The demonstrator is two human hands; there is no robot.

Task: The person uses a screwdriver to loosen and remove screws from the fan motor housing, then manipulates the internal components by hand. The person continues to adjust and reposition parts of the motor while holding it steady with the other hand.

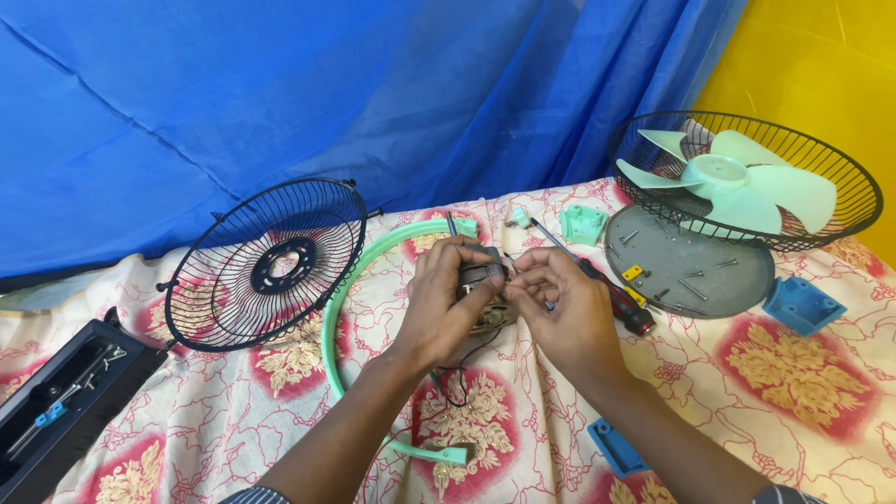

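Here, the left hand (446,303) and right hand (569,308) both grasp a small fan motor (485,280) with clenched fingers, above the floral-clothed worktop (793,373), between two wire fan guards.

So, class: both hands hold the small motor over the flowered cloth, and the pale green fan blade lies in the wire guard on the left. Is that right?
Not quite. The head view shows the fan blade lying in the wire guard on the right; the left guard is empty. Both hands, left and right, do hold the motor over the flowered cloth.
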